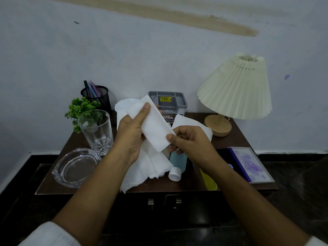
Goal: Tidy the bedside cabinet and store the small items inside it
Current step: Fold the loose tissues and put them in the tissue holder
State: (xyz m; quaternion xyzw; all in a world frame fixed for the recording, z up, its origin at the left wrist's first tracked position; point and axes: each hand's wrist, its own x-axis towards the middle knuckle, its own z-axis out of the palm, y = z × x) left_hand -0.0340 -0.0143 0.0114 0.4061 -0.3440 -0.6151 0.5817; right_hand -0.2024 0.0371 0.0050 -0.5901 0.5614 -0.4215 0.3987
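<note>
Above the dark wooden bedside cabinet [58, 157] I hold a folded white tissue [154, 126] between both hands. My left hand [130, 132] grips its upper end with the thumb on top. My right hand [190, 141] pinches its lower end. More loose white tissues [147, 171] hang and lie under my left hand. A blue bottle with a white cap [177, 164] lies on the top below my hands. A yellow bottle [208, 180] lies beside it, partly hidden by my right forearm. The cabinet's doors with two metal handles [164, 203] are closed.
On the left stand a drinking glass [96, 130], a glass ashtray [76, 167], a small green plant [80, 108] and a black mesh pen holder [95, 95]. A grey organiser box [167, 101] sits at the back, a pleated lamp [236, 91] right, a purple notebook [250, 165] front right.
</note>
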